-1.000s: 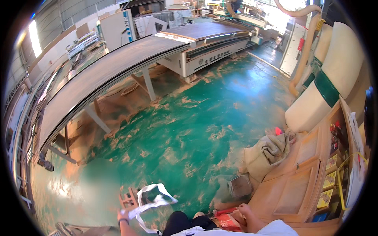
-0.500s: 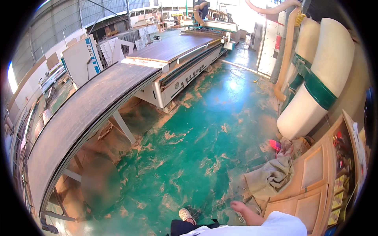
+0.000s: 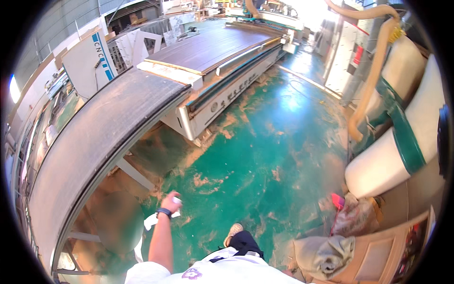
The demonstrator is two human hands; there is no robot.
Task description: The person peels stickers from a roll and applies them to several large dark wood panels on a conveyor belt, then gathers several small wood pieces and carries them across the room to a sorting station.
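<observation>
My left hand (image 3: 171, 202), with a dark band at the wrist, reaches out low over the green floor (image 3: 246, 170), beside the long table. Its fingers are closed around a thin white piece (image 3: 151, 221), paper or cloth, which shows on both sides of the wrist and at the fingers. Blur hides its exact kind. My right hand cannot be made out; only a small skin-coloured patch shows at the lower edge, near the wooden cabinet. One foot in a light clog (image 3: 233, 232) is on the floor in front of me.
A long dark-topped table (image 3: 94, 137) curves along the left, leading to a CNC machine bed (image 3: 213, 49). At right stand a dust collector with pale bags (image 3: 378, 168), a sack (image 3: 354, 215), and a wooden cabinet (image 3: 378, 258) with a grey cloth (image 3: 326, 255) on it. Sawdust is scattered about.
My left hand has come into view at lower left with the white piece. The right hand and forearm have dropped out of clear sight. The view has shifted, and my foot sits higher in it.
</observation>
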